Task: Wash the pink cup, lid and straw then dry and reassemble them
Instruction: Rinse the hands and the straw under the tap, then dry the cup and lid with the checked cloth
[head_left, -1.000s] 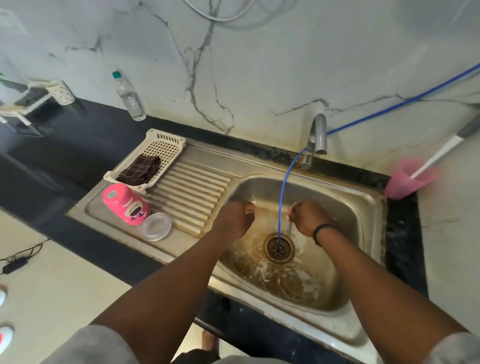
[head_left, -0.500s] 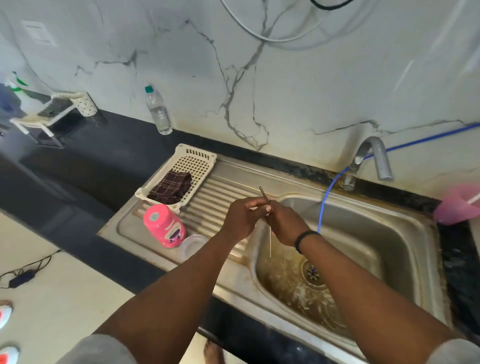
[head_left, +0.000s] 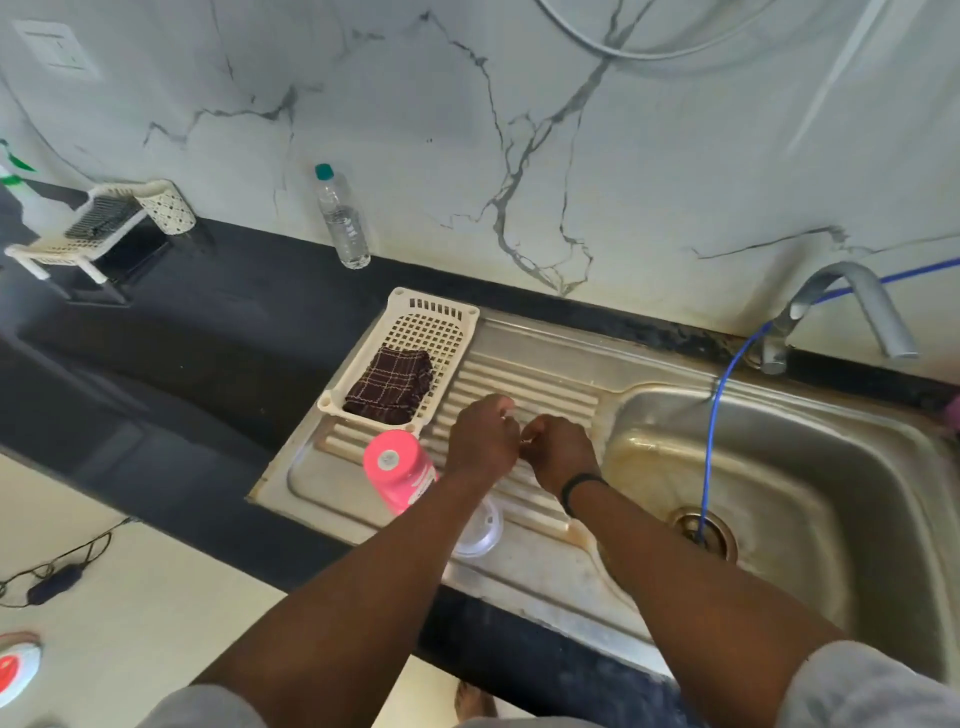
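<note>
The pink cup (head_left: 397, 470) stands upside down on the steel drainboard (head_left: 540, 364), just left of my hands. Its clear lid (head_left: 480, 530) lies flat beside it, partly hidden under my left forearm. My left hand (head_left: 483, 436) and right hand (head_left: 558, 452) meet over the ribs of the drainboard, fingers curled toward each other. They pinch the thin straw between them; only a small glint of it shows where the fingertips meet, and the rest is hidden.
A white plastic basket (head_left: 415, 306) holding a dark checked cloth (head_left: 392, 387) sits behind the cup. To the right are the sink basin (head_left: 857, 467), the tap (head_left: 852, 306) and a blue hose (head_left: 714, 441) running into the drain. A water bottle (head_left: 340, 218) stands by the wall.
Both hands have come out of the basin and moved left over the drainboard with the straw. The straw, plainly visible upright half a second ago, is now almost fully hidden.
</note>
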